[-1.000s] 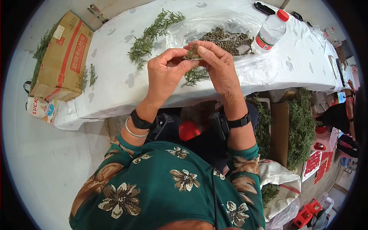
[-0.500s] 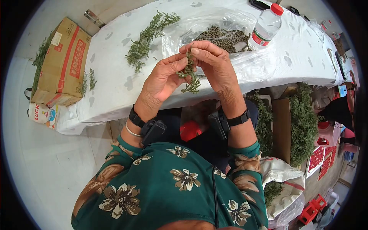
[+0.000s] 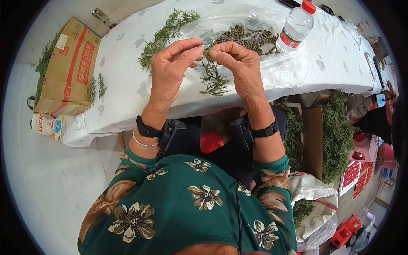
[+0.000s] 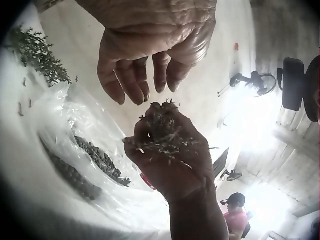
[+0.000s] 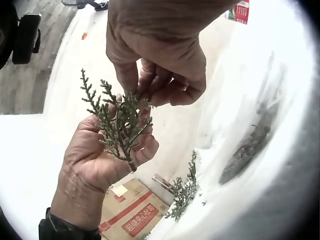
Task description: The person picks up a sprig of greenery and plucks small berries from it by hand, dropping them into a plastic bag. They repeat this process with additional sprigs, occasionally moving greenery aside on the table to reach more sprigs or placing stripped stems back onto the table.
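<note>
My right hand point(image 3: 246, 70) pinches a green sprig point(image 3: 213, 80) between thumb and fingers, and the sprig hangs down over the table's front part. Just left of it is my left hand point(image 3: 170, 70), its fingers bent loosely; in the left wrist view a gap separates this hand point(image 4: 150, 55) from the sprig point(image 4: 167, 135). In the right wrist view the sprig point(image 5: 120, 122) hangs in front of the left palm. Behind the hands, a clear plastic bag point(image 3: 204, 29) holds small round brownish pellets point(image 3: 242, 36).
A green branch point(image 3: 165, 36) lies left of the bag, a red-capped bottle point(image 3: 296, 26) at its right. The cardboard box point(image 3: 70, 68) stands on the table's left end, small sprigs point(image 3: 102, 86) beside it. More greenery point(image 3: 335, 140) fills a box below right.
My left hand has come away from the sprig and moved slightly left and up. The sprig, between both hands before, now hangs from my right hand.
</note>
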The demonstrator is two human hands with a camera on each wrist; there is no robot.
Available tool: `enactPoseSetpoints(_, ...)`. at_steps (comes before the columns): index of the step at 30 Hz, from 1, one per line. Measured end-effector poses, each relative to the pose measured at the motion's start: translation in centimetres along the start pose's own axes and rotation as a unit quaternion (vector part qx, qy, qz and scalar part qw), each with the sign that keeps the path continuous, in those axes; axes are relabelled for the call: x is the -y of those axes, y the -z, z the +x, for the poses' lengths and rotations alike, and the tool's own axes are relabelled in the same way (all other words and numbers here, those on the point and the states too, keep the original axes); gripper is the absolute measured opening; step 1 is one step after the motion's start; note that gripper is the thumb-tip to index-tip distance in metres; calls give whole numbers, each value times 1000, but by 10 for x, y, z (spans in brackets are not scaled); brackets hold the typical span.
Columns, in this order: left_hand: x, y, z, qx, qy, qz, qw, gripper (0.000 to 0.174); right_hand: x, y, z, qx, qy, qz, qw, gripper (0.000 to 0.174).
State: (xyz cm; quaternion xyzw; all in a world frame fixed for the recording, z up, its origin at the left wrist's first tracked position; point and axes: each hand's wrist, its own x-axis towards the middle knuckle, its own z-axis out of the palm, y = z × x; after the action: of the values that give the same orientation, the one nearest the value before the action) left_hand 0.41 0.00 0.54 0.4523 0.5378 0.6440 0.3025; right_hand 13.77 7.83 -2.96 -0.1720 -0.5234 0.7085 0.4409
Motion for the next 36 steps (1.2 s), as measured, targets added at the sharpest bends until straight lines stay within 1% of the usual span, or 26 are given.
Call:
enactPoseSetpoints(4, 6, -3, 1, 22, 4, -2, 1000, 14, -2, 2, 0, 5, 7, -50, 999, 8)
enactPoseSetpoints(9, 7, -7, 2, 16, 20, -16, 1000, 13, 1, 3, -2, -2, 10, -69, 998, 7)
enactPoseSetpoints(12, 9, -9, 3, 16, 26, -12, 999, 13, 4, 5, -3, -9, 21, -105, 994, 7)
enactPoseSetpoints(17, 9, -14, 3, 22, 44, 8, 999, 13, 5, 11, -4, -23, 9, -104, 994, 8)
enactPoseSetpoints(20, 17, -11, 13, 14, 46, 20, 999, 13, 8, 23, -3, -31, 64, -113, 991, 10)
enactPoseSetpoints(21, 23, -8, 19, 15, 47, 19, 999, 13, 10, 27, -3, -32, 64, -113, 991, 10)
enactPoseSetpoints(22, 33, -3, 24, 14, 20, 99, 995, 13, 14, 31, -3, -42, 58, -105, 992, 11)
enactPoseSetpoints(24, 51, 3, 35, 14, -36, 255, 966, 14, 21, 38, -2, -64, 50, -86, 993, 11)
enactPoseSetpoints(25, 58, 3, 39, 16, -36, 256, 966, 14, 24, 42, -2, -66, 50, -86, 993, 11)
enactPoseSetpoints(26, 63, 2, 41, 44, -70, 311, 947, 14, 26, 46, -2, -70, 54, -83, 993, 11)
enactPoseSetpoints(28, 73, 0, 45, 97, -137, 417, 893, 16, 28, 51, -2, -78, 61, -76, 992, 12)
enactPoseSetpoints(29, 77, -1, 46, 98, -136, 417, 893, 16, 28, 53, -3, -79, 60, -76, 992, 12)
enactPoseSetpoints(32, 86, -3, 53, 158, -117, 491, 848, 16, 28, 58, -4, -91, 51, -61, 993, 11)
enactPoseSetpoints(33, 89, -3, 54, 161, -117, 492, 848, 16, 27, 59, -4, -93, 52, -60, 992, 11)
enactPoseSetpoints(36, 86, -4, 56, 198, -118, 529, 817, 15, 25, 55, -3, -78, 56, -60, 994, 11)
